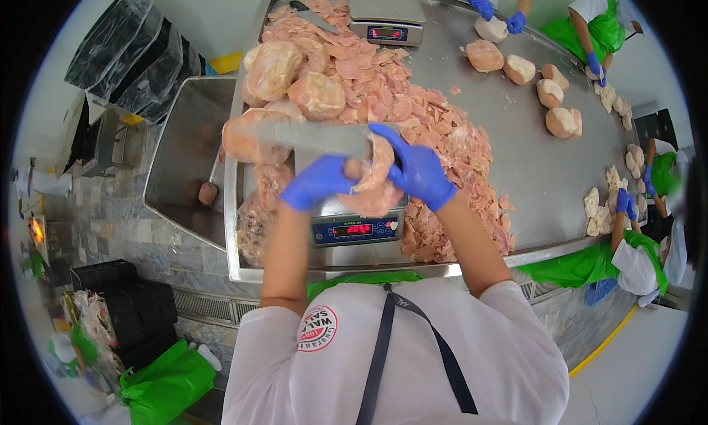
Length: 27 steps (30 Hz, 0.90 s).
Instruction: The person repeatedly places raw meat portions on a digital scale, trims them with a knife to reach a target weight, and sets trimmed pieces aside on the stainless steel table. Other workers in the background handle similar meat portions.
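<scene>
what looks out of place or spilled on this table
One lump of meat lies alone in the steel trough left of the table, apart from the heaped slices. A few scraps are strewn off the heap's edge. Nothing looks damaged.

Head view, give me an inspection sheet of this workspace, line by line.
Surface: steel table, wet-looking, mostly covered on its left half.
Job's things: meat slices held over the near scale; big slice pile behind.
Clutter: bagged portions at left; rounded lumps at right; second scale; knife.
Grippers: left hand and right hand, blue-gloved, both gripping the slices.
Cables: nothing seen.
Surroundings: steel bin at left; gloved co-workers at far and right edges; green bag on floor.
</scene>
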Tool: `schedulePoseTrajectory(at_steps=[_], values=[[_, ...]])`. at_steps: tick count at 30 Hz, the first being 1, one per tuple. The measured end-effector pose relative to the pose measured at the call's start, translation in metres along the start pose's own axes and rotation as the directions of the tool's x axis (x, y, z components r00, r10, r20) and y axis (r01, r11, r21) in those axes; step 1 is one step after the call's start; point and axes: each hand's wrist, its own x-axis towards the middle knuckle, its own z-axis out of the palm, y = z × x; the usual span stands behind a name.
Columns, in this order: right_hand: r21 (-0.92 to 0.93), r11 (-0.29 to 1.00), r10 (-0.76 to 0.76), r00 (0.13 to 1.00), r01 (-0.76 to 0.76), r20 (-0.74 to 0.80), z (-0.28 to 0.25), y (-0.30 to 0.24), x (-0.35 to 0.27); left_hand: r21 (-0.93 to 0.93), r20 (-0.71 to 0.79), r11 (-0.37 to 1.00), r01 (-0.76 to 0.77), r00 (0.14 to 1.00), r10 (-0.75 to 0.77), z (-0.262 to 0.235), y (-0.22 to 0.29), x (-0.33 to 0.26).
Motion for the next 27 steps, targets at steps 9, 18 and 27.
schedulePoseTrajectory(at_steps=[9,18,27], values=[[0.948,0.034,0.364,0.887,-0.316,0.283,0.024,0.069,-0.019,-0.091,-0.294,0.981,-0.173,0.946,0.139,0.008,-0.005,-0.031],[0.689,-0.721,0.267,0.887,-0.075,0.376,0.015,0.079,-0.086,-0.047,-0.429,0.990,-0.131,0.898,0.099,0.013,0.001,-0.085],[0.989,-0.042,0.519,0.842,-0.145,0.145,0.002,0.043,-0.069,-0.004,-0.516,1.000,-0.028,0.857,0.022,0.022,0.028,-0.099]])
